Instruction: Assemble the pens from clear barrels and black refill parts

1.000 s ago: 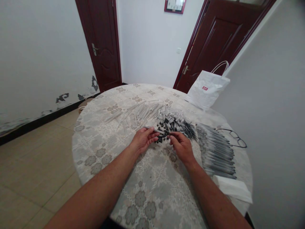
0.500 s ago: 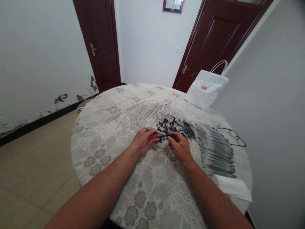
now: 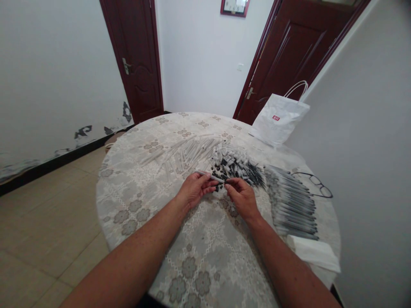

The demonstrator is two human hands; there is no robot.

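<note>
My left hand is closed around a clear pen barrel that points right. My right hand pinches the barrel's right tip, fingers pressed together; what small part it holds I cannot make out. Both hands hover over a round table with a lace cloth. Just beyond them lie a pile of small black caps, a heap of clear barrels and thin black refills. A row of assembled pens lies to the right.
A white paper bag stands at the table's far right edge. Eyeglasses lie beside the pens, and folded white paper at the near right. Dark doors stand behind; a wall runs close on the right; tiled floor lies left.
Both hands have stayed together on the barrel, shifting slightly away from me; the right hand's fingers have closed in on the barrel's tip.
</note>
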